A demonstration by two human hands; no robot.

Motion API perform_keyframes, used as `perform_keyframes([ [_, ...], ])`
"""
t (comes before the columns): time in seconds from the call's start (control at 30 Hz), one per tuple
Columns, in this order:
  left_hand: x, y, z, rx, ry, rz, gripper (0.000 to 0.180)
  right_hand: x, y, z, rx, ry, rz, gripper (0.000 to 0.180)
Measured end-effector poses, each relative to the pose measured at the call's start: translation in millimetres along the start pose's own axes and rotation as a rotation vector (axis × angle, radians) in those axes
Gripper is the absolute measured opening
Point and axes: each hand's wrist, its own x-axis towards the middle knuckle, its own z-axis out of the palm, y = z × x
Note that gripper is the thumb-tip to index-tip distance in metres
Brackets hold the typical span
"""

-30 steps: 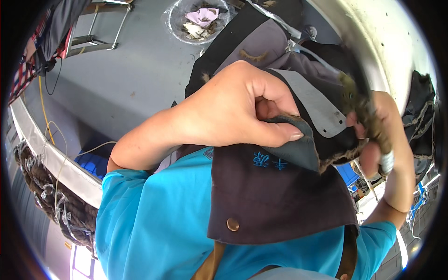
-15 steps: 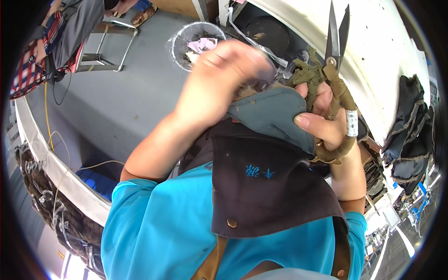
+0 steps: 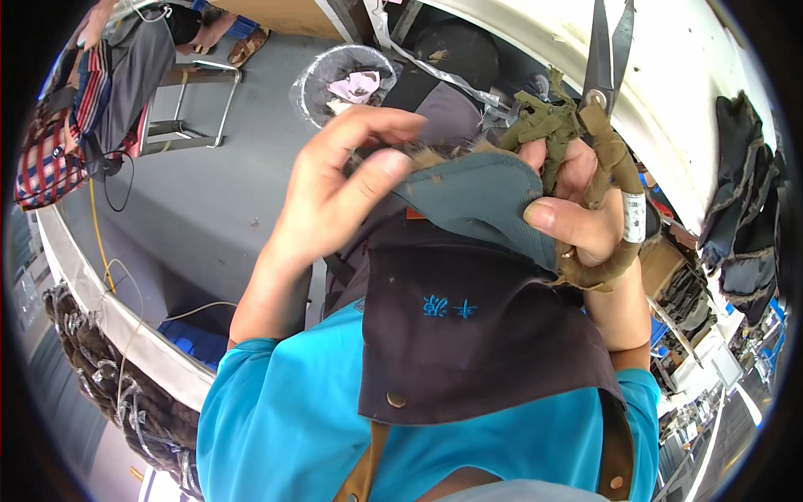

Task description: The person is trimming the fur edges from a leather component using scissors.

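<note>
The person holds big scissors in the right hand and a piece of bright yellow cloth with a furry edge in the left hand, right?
Not quite. In the head view the cloth is grey-blue, not bright yellow. The rest is right: it has a furry edge and the left hand pinches it, while the right hand holds the big scissors with wrapped handles, blades pointing up.

My grey-blue fabric piece (image 3: 477, 205) (fur-edged, I think) is raised beside cloth-wrapped scissors (image 3: 604, 79), blades upward.

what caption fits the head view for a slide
Left hand pinches grey fur-edged fabric while right hand grips cloth-wrapped scissors.
</note>
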Motion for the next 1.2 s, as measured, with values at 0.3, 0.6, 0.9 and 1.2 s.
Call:
perform_keyframes([
  [0.3, 27, 35, 28, -0.034, -0.283, 0.105, 0.024, -5, 5, -1, 0.059, 0.038, -0.078, 0.068],
  [0.6, 16, 28, 29, -0.341, -0.141, -0.187, 0.016, -3, -17, -65, -0.777, 0.037, -0.390, 0.068],
  [0.9, 14, 29, 32, -0.323, -0.041, -0.057, 0.015, -13, -37, -50, -1.151, -0.111, -0.340, 0.036],
  [1.2, 13, 30, 28, -0.338, -0.050, -0.035, 0.014, -13, -38, -42, -1.230, -0.132, -0.371, 0.038],
])
